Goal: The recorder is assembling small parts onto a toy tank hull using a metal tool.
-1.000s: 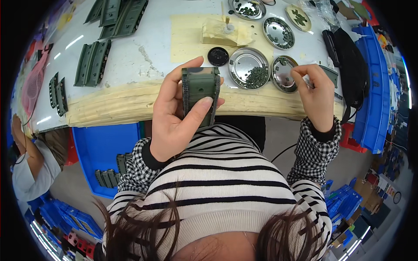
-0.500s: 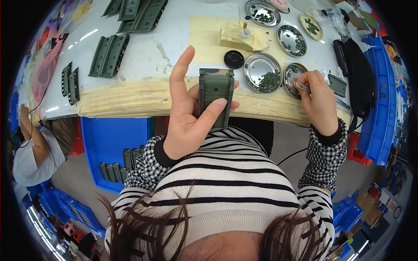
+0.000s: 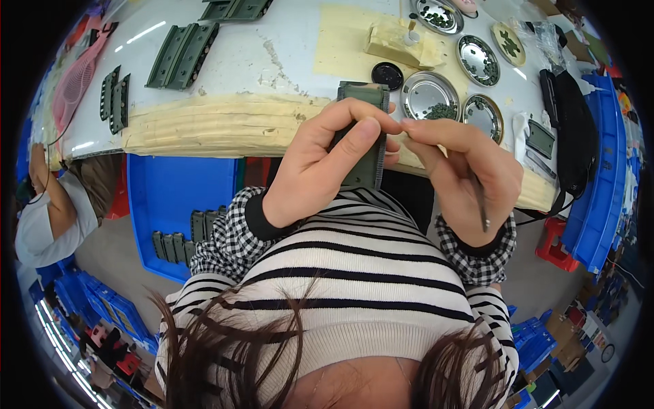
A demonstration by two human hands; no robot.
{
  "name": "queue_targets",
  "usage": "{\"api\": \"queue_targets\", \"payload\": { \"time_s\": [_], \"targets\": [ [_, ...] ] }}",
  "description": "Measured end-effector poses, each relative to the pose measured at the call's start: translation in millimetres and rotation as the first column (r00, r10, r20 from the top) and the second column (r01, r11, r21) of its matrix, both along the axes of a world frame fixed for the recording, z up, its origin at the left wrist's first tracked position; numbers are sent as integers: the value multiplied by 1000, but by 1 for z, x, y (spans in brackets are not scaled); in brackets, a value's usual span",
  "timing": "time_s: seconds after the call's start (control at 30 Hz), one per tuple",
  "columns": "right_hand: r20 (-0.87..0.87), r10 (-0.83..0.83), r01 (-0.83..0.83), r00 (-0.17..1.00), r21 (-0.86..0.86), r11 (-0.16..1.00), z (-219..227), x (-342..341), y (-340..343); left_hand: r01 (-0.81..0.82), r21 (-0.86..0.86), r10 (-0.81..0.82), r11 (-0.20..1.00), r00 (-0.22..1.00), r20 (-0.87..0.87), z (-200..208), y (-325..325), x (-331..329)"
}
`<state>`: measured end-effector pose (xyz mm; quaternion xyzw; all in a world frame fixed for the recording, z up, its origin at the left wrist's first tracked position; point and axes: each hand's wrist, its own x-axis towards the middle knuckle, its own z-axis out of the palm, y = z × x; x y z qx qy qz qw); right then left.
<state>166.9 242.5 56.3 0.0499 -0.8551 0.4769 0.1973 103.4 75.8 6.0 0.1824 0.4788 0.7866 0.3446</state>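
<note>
My left hand (image 3: 330, 157) is closed round a dark green camouflaged plastic model part (image 3: 364, 174), long and narrow with ribbed edges, held upright at the table's front edge. Its thumb and forefinger meet over the part's right side. There the pinched fingertips of my right hand (image 3: 470, 167) touch them; whatever tiny piece lies between is too small to make out. Thin metal tweezers (image 3: 482, 204) are tucked in my right palm, pointing back toward the wrist. Just beyond the hands stands a round metal dish (image 3: 417, 88) of small green pieces, with another such dish (image 3: 496, 129) to its right.
More dishes (image 3: 478, 60) of small parts stand at the far right. A yellowish block (image 3: 385, 44) and a black round lid (image 3: 387, 75) sit nearby. Green model parts (image 3: 182, 56) lie on the left. Below the table is a blue bin (image 3: 180, 191); a person (image 3: 58, 218) sits far left.
My right hand has left the small dish and come left to my left hand, the tweezers now turned back into its palm. My left thumb and forefinger have closed together.
</note>
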Motion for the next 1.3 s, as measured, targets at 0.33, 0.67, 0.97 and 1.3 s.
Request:
{"api": "queue_targets", "payload": {
  "time_s": [0.33,0.67,0.97,1.3],
  "targets": [
    [-185,74,-25,980,259,966,-10,-20,-13,-134,24,135,991,990,-38,-4,-6,-5],
    [-296,89,9,951,313,950,2,-40,-9,-374,-205,171,905,759,-628,6,-6,-2],
    [-329,96,51,940,412,910,-3,-46,-13,-477,-214,107,853,560,-822,7,-4,-6],
    [-293,104,38,951,441,897,-2,-42,-15,-534,-217,60,817,454,-889,9,-5,-4]
  ]
}}
